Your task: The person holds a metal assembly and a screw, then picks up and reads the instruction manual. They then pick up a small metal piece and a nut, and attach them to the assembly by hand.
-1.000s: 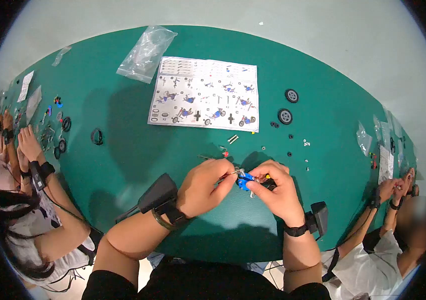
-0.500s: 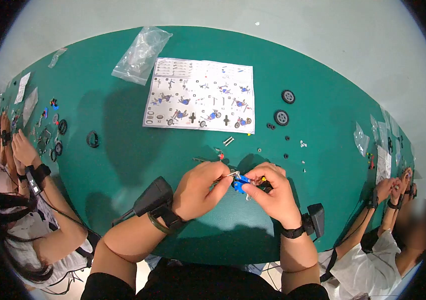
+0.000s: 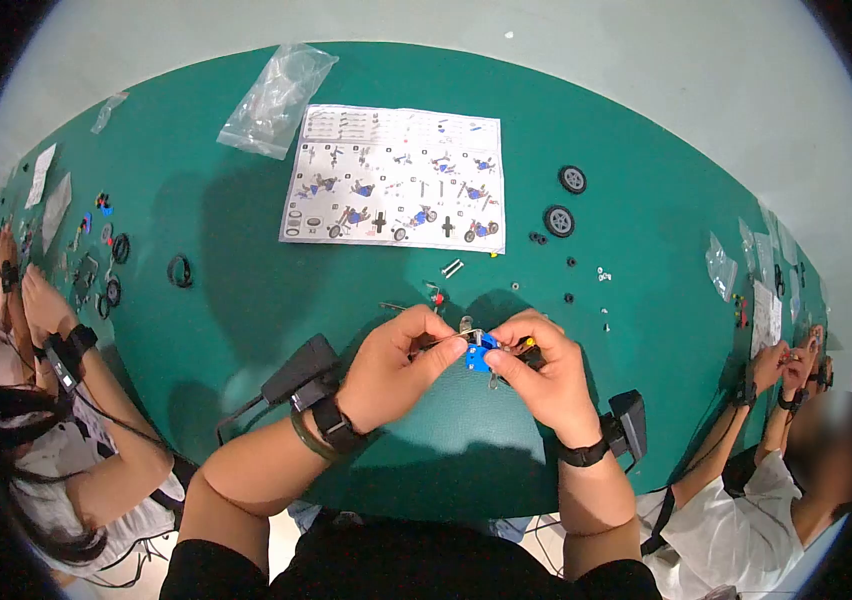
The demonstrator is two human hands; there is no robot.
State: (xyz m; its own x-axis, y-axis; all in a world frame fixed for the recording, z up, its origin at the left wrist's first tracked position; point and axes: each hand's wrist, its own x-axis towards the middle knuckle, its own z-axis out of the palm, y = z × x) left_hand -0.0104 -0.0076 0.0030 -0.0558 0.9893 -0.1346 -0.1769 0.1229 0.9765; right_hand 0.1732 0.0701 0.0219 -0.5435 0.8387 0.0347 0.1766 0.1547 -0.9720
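Note:
A small blue toy motorcycle assembly (image 3: 474,361) with metal and yellow parts is held over the near part of the table. My right hand (image 3: 550,385) pinches it between thumb and fingers from the right. From the left, my left hand (image 3: 393,365) closes thumb and forefinger on a thin metal strip at the assembly's left side. Fingers partly hide where the strip meets the blue piece. Just beyond my left hand lies a small metal piece with a red part (image 3: 437,297), and two silver screws (image 3: 453,268) rest farther back.
A printed instruction sheet (image 3: 396,228) lies ahead, beside a clear plastic bag (image 3: 281,100). To the right are a wheel (image 3: 572,179), another wheel (image 3: 559,221) and small black rings (image 3: 538,239). A black tyre (image 3: 180,270) lies left. Other people work at both sides.
The blue assembly has turned slightly in my fingers, showing more of its blue side. My left thumb and forefinger have moved closer against it. The whole view has shifted a little.

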